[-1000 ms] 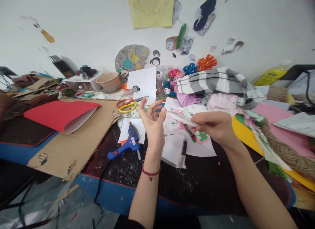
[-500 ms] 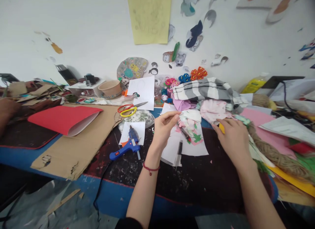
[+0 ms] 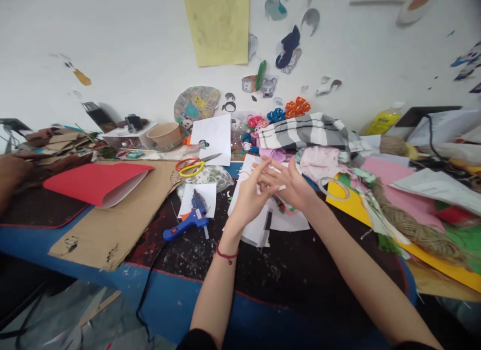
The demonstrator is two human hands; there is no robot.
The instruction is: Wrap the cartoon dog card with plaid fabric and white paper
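Observation:
My left hand [image 3: 250, 192] is raised over the white papers [image 3: 257, 234] in the middle, its thumb and fingertips curled toward each other; whether they pinch something small is hidden. My right hand [image 3: 287, 182] reaches across to it with fingers spread, and the fingers of both hands overlap. Nothing shows in my right hand. Under the hands are paper scraps and a dark cutter, partly covered. A clear tape roll [image 3: 333, 188] lies to the right on yellow paper. The blue glue gun [image 3: 188, 224] rests left of my left hand.
Scissors [image 3: 191, 167] with red and yellow handles lie behind the glue gun. Red paper [image 3: 95, 182] covers part of the cardboard [image 3: 101, 229] at left. Twine [image 3: 413, 219] and coloured sheets fill the right. Another person's hand [image 3: 11, 174] is at the far left.
My right hand has left the tape roll at the right and moved left to meet my left hand. The tape roll now shows uncovered. The view has shifted slightly.

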